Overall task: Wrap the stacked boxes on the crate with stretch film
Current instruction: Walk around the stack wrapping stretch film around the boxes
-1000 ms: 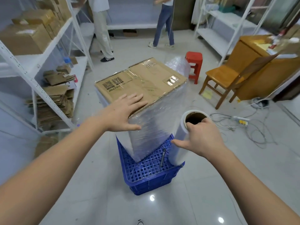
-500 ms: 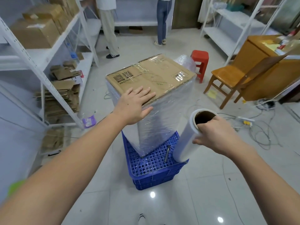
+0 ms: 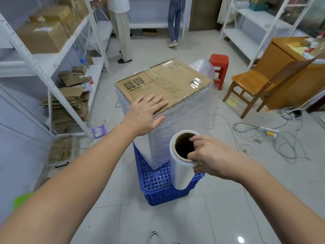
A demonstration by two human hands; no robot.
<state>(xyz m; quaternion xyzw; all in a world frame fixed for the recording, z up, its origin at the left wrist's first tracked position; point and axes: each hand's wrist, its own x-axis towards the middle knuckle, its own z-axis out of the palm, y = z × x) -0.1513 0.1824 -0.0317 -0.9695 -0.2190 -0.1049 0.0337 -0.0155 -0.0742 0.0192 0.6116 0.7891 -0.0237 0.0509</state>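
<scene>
A stack of cardboard boxes (image 3: 168, 83) stands on a blue perforated crate (image 3: 158, 180) on the floor. Clear stretch film covers the sides of the stack. My left hand (image 3: 146, 113) lies flat on the near corner of the top box, fingers straight. My right hand (image 3: 209, 154) grips the top of an upright roll of stretch film (image 3: 181, 166), with fingers hooked into its cardboard core. The roll hangs at the crate's near right corner, close to the wrapped stack.
White shelving (image 3: 44, 67) with cardboard boxes and flattened cartons lines the left. A red stool (image 3: 219, 67), a wooden chair (image 3: 249, 87) and a wooden desk (image 3: 292, 67) stand at the right. Cables (image 3: 263, 136) sprawl over the floor. Two people (image 3: 121, 27) stand at the back.
I have stepped left around the stack. My right hand brought the roll to the near corner. My left hand stayed flat on the top box.
</scene>
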